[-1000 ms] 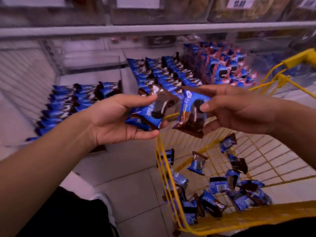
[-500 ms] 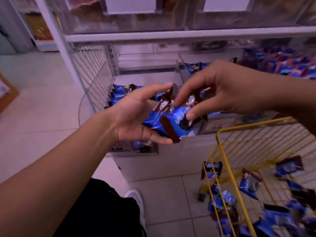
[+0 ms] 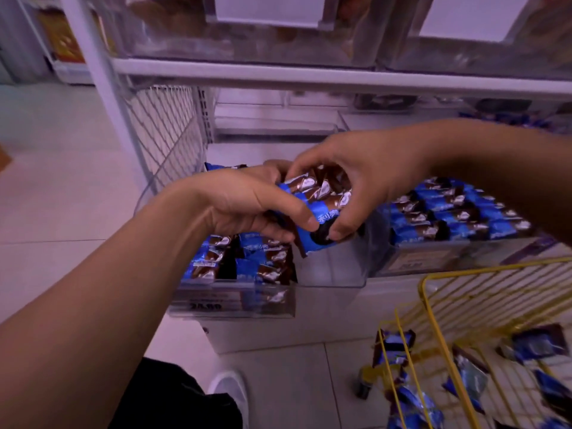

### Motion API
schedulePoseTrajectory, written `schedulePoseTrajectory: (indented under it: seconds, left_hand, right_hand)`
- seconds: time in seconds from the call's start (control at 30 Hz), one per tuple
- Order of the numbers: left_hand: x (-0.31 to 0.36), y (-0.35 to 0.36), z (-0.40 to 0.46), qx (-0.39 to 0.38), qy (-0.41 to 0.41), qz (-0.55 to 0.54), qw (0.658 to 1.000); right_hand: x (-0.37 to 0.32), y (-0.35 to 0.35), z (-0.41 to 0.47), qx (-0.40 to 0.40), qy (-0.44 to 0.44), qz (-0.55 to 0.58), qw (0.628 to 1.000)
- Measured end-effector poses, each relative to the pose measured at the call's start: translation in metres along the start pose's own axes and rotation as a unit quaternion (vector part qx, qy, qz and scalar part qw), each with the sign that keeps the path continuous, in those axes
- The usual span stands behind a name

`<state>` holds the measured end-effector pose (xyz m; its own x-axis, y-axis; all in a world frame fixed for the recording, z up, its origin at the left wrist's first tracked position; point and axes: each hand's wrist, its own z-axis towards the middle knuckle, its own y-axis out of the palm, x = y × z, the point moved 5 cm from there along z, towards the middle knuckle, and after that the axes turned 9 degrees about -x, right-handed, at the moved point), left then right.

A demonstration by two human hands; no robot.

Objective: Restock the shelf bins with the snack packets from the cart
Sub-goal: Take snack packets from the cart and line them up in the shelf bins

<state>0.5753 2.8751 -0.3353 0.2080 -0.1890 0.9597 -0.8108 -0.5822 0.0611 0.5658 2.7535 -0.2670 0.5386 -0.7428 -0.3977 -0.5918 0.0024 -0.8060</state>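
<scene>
Above the clear shelf bin (image 3: pixel 331 274), a small stack of blue-and-brown snack packets (image 3: pixel 320 209) held between both hands, over the bin's bare right part. Left hand (image 3: pixel 247 205): grip wrapped on the stack from the left, thumb lying across the front packet. Right hand (image 3: pixel 359 178): grip narrow, fingertips pinching the stack from above and the right, thumb on the lower edge.

Same bin, left part: rows of matching packets (image 3: pixel 241 261) standing on edge, packed close. Price label (image 3: pixel 207 305) on the bin front, digits blurred. Neighbouring bin (image 3: pixel 464 258) to the right: filled with rows of the same packets, just beside the hands.

Yellow wire cart (image 3: pixel 439 335) at lower right, on the tiled floor (image 3: pixel 46 212); loose packets (image 3: pixel 538 345) scattered inside, well apart from the hands. Upper shelf (image 3: pixel 309 77) carries clear tubs with white labels, contents unclear. White shoe (image 3: pixel 230 391) and dark trouser leg at bottom edge.
</scene>
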Motion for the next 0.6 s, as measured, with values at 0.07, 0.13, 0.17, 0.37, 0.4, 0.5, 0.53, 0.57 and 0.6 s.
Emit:
schedulePoseTrajectory:
  seconds: [0.07,0.13,0.17,0.37,0.4,0.5,0.53,0.57,0.6]
  left_hand:
    - [0.003,-0.016,-0.002,0.029,0.014,-0.058,0.998]
    - [0.002,-0.040,-0.008,0.097,0.043,-0.121,0.987]
    - [0.002,-0.050,-0.012,0.156,0.060,-0.123,0.978]
    - [-0.032,-0.050,0.000,0.217,-0.084,0.526,0.818]
    - [-0.046,-0.048,0.005,0.164,-0.141,0.551,0.806]
    - [-0.066,-0.048,0.008,0.097,-0.250,0.588,0.763]
    - [-0.066,-0.048,0.008,0.095,-0.263,0.591,0.756]
    - [-0.066,-0.047,0.007,0.095,-0.274,0.590,0.754]
    - [-0.065,-0.047,0.006,0.094,-0.283,0.586,0.753]
  right_hand:
    - [0.002,-0.009,0.014,0.011,0.029,-0.046,0.998]
    - [0.010,-0.020,0.026,0.038,0.068,-0.067,0.995]
    - [0.016,-0.026,0.030,0.047,0.095,-0.075,0.991]
    - [0.033,-0.016,0.071,-0.047,0.263,-0.259,0.928]
    - [0.035,-0.008,0.080,-0.079,0.280,-0.274,0.917]
    - [0.041,0.011,0.097,-0.136,0.305,-0.279,0.900]
    - [0.043,0.013,0.098,-0.127,0.300,-0.272,0.906]
    - [0.043,0.014,0.099,-0.112,0.288,-0.269,0.912]
    - [0.042,0.016,0.098,-0.100,0.272,-0.271,0.918]
